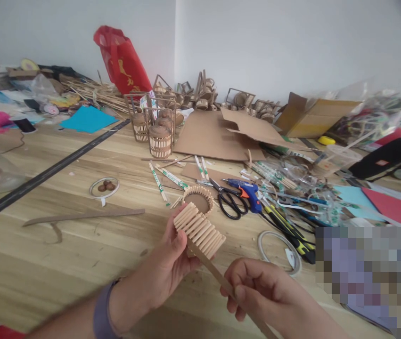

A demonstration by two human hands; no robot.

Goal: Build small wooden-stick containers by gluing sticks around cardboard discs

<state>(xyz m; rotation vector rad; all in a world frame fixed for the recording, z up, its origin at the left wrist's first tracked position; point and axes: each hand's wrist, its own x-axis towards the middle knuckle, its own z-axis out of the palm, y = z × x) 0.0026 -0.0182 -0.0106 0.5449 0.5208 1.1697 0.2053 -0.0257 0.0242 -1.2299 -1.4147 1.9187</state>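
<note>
My left hand (177,252) is closed around a small basket of upright wooden sticks (200,229), tilted on its side, the thumb pressing near its lower edge. A narrow brown cardboard strip (209,264) runs from under that thumb, along the sticks' edge, toward the lower right. Pinched on the strip's free length is my right hand (253,289), with thumb and fingers together. Just beyond the held basket stands a second round stick basket (198,200) with a brown base. Black scissors (232,202) and a blue glue gun (248,190) lie to its right.
Finished lidded baskets (160,139) with handles stand behind, beside flat cardboard (203,134) and a red bag (122,61). Tape rolls (261,245), a cardboard strip (90,216) and a yellow-black cutter (285,226) lie around. Clutter and a blurred patch fill the right.
</note>
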